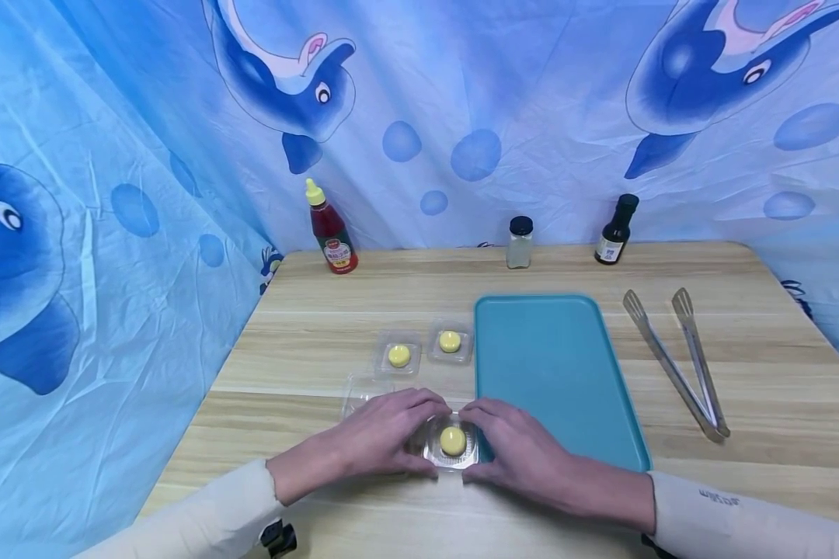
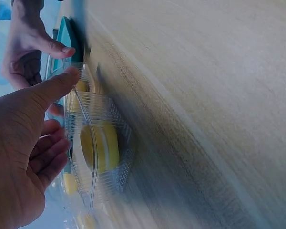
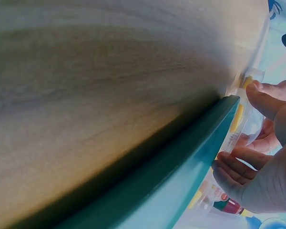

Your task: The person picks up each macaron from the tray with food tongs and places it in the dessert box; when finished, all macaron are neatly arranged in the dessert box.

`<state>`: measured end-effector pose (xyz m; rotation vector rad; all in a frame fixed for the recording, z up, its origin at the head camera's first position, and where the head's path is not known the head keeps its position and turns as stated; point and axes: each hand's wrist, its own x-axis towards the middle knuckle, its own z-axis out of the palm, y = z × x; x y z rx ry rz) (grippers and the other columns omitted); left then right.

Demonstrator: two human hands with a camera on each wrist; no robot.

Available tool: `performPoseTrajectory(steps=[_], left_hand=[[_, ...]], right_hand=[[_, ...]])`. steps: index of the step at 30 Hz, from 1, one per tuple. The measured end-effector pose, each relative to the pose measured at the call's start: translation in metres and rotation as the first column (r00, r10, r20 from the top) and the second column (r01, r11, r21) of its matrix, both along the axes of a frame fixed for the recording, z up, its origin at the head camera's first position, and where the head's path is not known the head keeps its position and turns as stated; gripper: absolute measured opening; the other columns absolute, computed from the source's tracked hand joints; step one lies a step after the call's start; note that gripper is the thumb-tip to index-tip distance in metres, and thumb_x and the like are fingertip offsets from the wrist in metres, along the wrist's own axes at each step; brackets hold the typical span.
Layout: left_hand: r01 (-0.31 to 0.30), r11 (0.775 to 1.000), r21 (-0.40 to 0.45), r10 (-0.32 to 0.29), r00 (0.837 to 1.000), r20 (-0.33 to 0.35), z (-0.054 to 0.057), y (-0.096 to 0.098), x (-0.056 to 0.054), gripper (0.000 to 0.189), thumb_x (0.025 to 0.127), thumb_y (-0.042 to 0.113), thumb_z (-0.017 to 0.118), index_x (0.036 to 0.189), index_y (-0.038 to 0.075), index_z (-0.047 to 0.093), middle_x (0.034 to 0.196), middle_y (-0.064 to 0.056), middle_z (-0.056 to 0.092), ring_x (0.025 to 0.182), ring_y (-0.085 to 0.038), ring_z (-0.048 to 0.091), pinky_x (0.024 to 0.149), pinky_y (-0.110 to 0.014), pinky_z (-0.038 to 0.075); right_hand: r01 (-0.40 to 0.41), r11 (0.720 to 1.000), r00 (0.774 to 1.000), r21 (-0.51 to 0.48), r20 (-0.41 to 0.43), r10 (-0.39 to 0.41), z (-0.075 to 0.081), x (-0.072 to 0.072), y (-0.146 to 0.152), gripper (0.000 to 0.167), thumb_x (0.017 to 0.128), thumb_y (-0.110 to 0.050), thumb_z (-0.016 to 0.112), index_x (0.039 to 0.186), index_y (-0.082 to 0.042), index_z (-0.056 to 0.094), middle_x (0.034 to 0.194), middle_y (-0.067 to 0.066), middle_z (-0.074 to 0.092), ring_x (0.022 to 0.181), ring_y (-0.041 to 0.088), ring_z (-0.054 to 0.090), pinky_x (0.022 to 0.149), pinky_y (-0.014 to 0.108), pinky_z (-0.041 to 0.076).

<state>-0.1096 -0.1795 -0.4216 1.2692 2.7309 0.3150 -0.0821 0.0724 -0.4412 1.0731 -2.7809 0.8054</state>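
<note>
Both hands curve round opposite sides of a clear plastic box (image 1: 451,463) with a yellow macaron (image 1: 452,441) in it. My left hand (image 1: 391,431) has its thumb and fingertips at the left edge. The right hand (image 1: 524,458) reaches from the other side, thumb at the near corner and fingers at the far one. Below the left palm, another clear box (image 2: 124,162) holds a yellow macaron (image 2: 105,147) with a pale filling, hidden in the head view. Behind the hands, two more clear boxes hold a left macaron (image 1: 399,355) and a right macaron (image 1: 450,341).
A teal tray (image 1: 545,365) lies right of the boxes, under the right hand's side. Further right are metal tongs (image 1: 685,373). Along the back stand a red sauce bottle (image 1: 335,237), a black-capped jar (image 1: 520,247) and a dark bottle (image 1: 613,233). A clear lid (image 1: 360,390) shows behind the left hand.
</note>
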Motion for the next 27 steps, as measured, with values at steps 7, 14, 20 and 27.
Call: performPoseTrajectory(steps=[7, 14, 20, 27], left_hand=[[0.009, 1.0, -0.005, -0.009, 1.0, 0.004, 0.002, 0.0, -0.001, 0.087, 0.077, 0.061, 0.089, 0.145, 0.015, 0.06, 0.142, 0.004, 0.061, 0.125, -0.013, 0.061, 0.105, -0.033, 0.055], [0.031, 0.999, -0.007, -0.031, 0.999, -0.008, 0.009, -0.003, -0.005, 0.094, 0.076, 0.067, 0.086, 0.149, 0.014, 0.057, 0.146, 0.003, 0.059, 0.13, -0.015, 0.058, 0.111, -0.036, 0.051], [0.038, 0.999, 0.036, -0.038, 0.999, -0.022, 0.023, -0.016, -0.015, 0.088, 0.083, 0.06, 0.084, 0.152, 0.012, 0.055, 0.15, 0.0, 0.058, 0.136, -0.018, 0.056, 0.114, -0.042, 0.05], [0.004, 0.991, 0.132, -0.001, 1.0, -0.02, 0.042, -0.044, -0.032, 0.092, 0.081, 0.047, 0.091, 0.155, 0.009, 0.051, 0.155, -0.008, 0.057, 0.142, -0.031, 0.054, 0.117, -0.055, 0.045]], right_hand=[[-0.016, 1.0, 1.0, -0.01, 0.007, 0.016, 0.001, 0.001, 0.001, 0.072, 0.071, -0.031, 0.1, 0.128, -0.001, 0.067, 0.126, 0.009, 0.07, 0.115, 0.024, 0.067, 0.099, 0.043, 0.06], [0.0, 1.0, 0.994, -0.012, 0.106, 0.002, 0.011, -0.002, 0.001, 0.083, 0.071, -0.03, 0.1, 0.138, 0.0, 0.062, 0.134, 0.013, 0.067, 0.121, 0.029, 0.066, 0.102, 0.046, 0.059], [0.004, 1.0, 0.995, -0.031, 0.099, -0.001, 0.021, -0.009, 0.001, 0.092, 0.074, -0.035, 0.099, 0.146, 0.002, 0.056, 0.143, 0.017, 0.064, 0.128, 0.035, 0.063, 0.107, 0.05, 0.055], [-0.038, 0.994, 0.993, -0.102, 0.109, 0.049, 0.029, -0.03, -0.006, 0.087, 0.083, -0.035, 0.094, 0.15, 0.002, 0.053, 0.15, 0.018, 0.059, 0.138, 0.036, 0.056, 0.114, 0.053, 0.048]])
